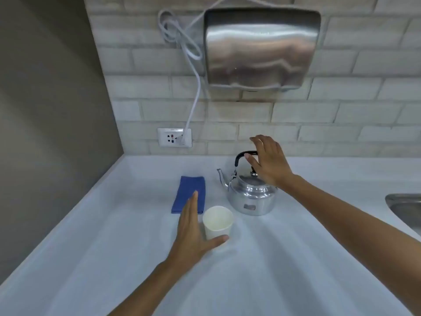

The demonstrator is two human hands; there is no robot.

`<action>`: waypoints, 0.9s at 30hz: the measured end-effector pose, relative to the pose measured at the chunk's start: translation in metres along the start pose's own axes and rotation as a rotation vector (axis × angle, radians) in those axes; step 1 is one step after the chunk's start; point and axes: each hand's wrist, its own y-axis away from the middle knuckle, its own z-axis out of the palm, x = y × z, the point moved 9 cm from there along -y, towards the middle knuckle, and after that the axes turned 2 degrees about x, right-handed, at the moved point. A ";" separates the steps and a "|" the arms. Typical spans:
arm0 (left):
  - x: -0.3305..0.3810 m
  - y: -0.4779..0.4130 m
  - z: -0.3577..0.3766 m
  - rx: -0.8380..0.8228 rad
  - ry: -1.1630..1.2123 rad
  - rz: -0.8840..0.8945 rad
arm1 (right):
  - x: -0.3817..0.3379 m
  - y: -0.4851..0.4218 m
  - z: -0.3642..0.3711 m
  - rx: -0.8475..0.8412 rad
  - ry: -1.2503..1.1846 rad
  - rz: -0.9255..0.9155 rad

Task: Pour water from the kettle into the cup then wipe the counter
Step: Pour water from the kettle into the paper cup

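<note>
A shiny metal kettle [250,197] with a black handle stands on the white counter [273,258], spout pointing left. My right hand [268,163] hovers over the handle with fingers spread, thumb near the handle, not closed on it. A white paper cup [217,221] stands upright in front of the kettle, to its left. My left hand [193,233] is open around the cup's left side, thumb touching its base, fingers straight. A folded blue cloth [189,192] lies flat behind my left hand.
A steel hand dryer [262,49] hangs on the brick wall above the kettle, its white cord [193,96] running down to a wall socket [174,137]. A grey wall closes the left side. A steel sink edge [405,206] shows at the right.
</note>
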 end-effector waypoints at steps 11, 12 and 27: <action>-0.043 0.008 0.045 -0.109 0.273 -0.312 | 0.028 -0.019 0.033 -0.125 0.000 0.170; -0.042 0.007 0.046 -0.102 0.253 -0.318 | 0.028 -0.022 0.034 -0.126 -0.023 0.189; -0.045 0.014 0.037 0.009 0.200 -0.334 | 0.038 -0.033 0.027 -0.087 -0.102 0.395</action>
